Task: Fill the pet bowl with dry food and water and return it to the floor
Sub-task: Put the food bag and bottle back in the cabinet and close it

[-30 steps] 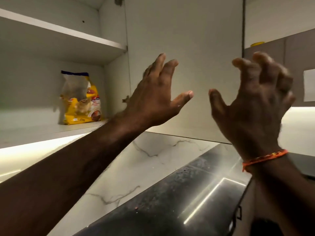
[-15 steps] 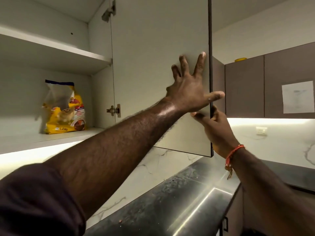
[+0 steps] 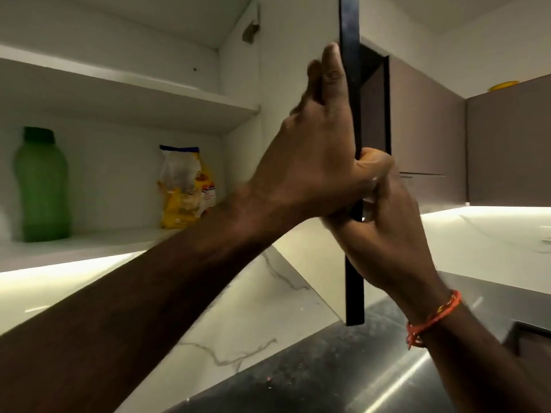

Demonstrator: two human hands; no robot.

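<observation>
Kitchen wall cupboard stands open, and both hands hold the edge of its door.

White shelves are inside the cupboard; on the lower shelf a yellow bag of dry food stands upright near the right inner wall, and a green bottle stands well apart from it on the left. The cupboard door is seen edge-on, as a dark vertical strip. The left hand lies with straight fingers on the door's inner face, and its thumb goes around the edge. The right hand, with an orange thread bracelet at the wrist, grips the same edge just below. Below them is a dark speckled countertop and a marble wall.
</observation>
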